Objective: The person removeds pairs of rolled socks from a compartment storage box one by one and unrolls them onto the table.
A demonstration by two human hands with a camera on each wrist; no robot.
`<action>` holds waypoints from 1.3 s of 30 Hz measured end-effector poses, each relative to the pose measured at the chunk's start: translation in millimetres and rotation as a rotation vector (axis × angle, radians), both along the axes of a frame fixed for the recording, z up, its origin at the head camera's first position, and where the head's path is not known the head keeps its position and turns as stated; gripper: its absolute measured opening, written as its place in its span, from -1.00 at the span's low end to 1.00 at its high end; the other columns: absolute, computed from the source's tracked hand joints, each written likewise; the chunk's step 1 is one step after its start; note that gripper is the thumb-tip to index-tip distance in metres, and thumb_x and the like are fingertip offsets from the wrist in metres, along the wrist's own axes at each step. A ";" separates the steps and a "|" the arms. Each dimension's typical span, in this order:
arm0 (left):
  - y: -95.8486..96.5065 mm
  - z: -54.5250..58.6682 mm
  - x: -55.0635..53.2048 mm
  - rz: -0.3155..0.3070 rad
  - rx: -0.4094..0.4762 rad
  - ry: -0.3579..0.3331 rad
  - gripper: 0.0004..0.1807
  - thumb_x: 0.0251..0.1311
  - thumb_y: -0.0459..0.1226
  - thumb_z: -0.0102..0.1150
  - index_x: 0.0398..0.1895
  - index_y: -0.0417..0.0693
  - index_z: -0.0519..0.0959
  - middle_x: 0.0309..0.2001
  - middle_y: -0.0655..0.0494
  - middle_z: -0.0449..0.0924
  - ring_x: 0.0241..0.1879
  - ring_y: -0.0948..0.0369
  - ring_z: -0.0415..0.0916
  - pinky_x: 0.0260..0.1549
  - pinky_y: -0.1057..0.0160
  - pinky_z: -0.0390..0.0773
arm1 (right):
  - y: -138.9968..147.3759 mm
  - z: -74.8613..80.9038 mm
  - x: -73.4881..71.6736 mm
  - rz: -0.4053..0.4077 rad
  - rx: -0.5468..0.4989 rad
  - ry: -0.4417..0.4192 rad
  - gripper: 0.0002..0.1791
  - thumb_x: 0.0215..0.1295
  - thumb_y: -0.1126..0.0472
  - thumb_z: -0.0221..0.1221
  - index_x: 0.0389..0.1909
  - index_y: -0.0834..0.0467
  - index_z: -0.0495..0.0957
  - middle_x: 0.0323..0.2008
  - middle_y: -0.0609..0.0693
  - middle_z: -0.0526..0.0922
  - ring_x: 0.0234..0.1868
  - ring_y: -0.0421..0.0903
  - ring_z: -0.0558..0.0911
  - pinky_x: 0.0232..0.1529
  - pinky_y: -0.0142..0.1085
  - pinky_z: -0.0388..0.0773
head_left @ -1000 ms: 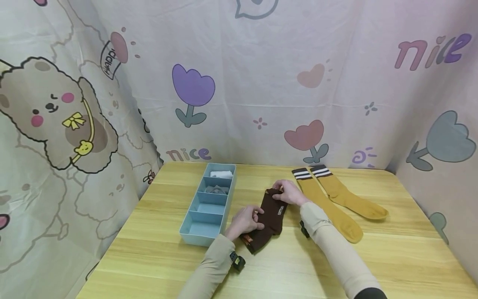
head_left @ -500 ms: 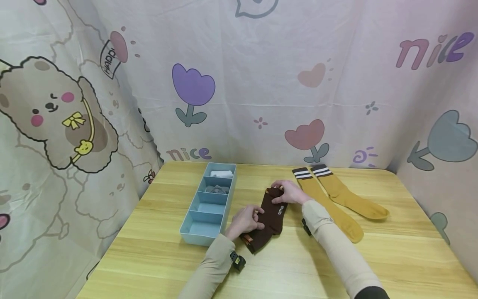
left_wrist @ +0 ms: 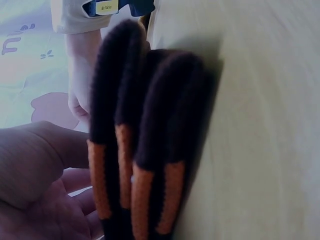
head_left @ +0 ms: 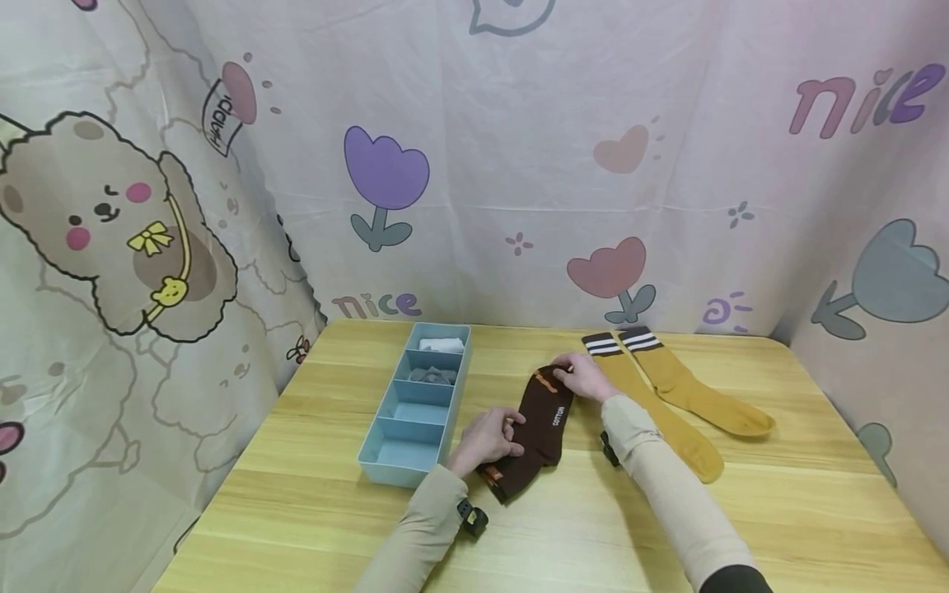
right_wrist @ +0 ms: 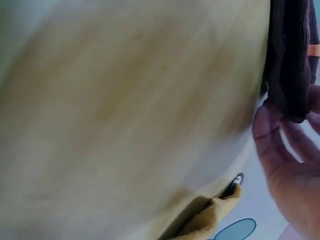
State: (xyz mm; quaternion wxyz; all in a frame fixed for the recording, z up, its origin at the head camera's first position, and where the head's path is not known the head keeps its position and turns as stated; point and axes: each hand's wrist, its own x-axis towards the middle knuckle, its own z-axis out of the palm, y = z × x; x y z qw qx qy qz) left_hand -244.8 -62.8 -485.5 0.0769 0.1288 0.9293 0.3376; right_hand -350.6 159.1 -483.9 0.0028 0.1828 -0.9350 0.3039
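A stacked pair of dark brown socks (head_left: 544,412) with orange marks and white "COTTON" lettering lies on the table in the head view. My left hand (head_left: 489,436) rests on the left side of the pair with relaxed fingers. In the left wrist view, its thumb touches the socks (left_wrist: 172,115) near their folded ends with orange bands. My right hand (head_left: 586,377) pinches the far end of the pair. The right wrist view shows the fingers of that hand (right_wrist: 290,150) around the dark sock edge (right_wrist: 292,65).
Left of the socks stands a blue divided box (head_left: 439,445) with a white folded item (head_left: 441,345) and a grey one (head_left: 433,375) in its far compartments. Two mustard socks (head_left: 645,403) with striped cuffs lie flat to the right. A printed curtain (head_left: 511,165) hangs behind the wooden table (head_left: 296,494).
My right hand has shifted slightly right and away at the socks' far end, and the orange mark there now shows more, the end lying flatter. My left hand has stayed still.
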 end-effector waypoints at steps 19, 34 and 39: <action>-1.3 4.4 8.6 -0.092 0.051 0.126 -0.39 -0.26 -0.73 -0.02 -0.02 -0.29 0.60 -0.35 -0.01 0.70 -0.41 0.26 0.54 -0.40 0.47 0.47 | -5.0 -3.5 7.7 0.252 -0.263 0.058 -0.73 0.14 0.61 0.17 -0.13 0.42 0.65 -0.24 0.30 0.75 -0.20 0.11 0.73 -0.10 -0.23 0.70; 5.6 -1.0 5.2 0.101 -0.012 0.206 -0.76 0.25 -0.34 0.22 -0.02 -0.11 0.65 0.02 -0.07 0.66 0.04 -0.06 0.61 -0.01 -0.11 0.60 | 25.2 -3.0 24.2 0.237 -0.124 -0.069 -0.64 -0.03 0.66 0.08 -0.24 0.36 0.68 -0.34 0.17 0.73 -0.35 -0.15 0.62 -0.29 -0.41 0.58; 9.2 -5.0 -1.0 0.095 -0.042 0.189 -0.64 0.34 -0.28 0.15 0.17 -0.14 0.56 0.16 -0.11 0.57 0.23 -0.10 0.51 0.47 -0.20 0.19 | 26.0 0.8 39.1 0.170 -0.079 -0.082 -0.71 0.00 0.60 0.19 -0.26 0.31 0.67 -0.36 0.11 0.71 -0.37 -0.10 0.63 -0.23 -0.34 0.61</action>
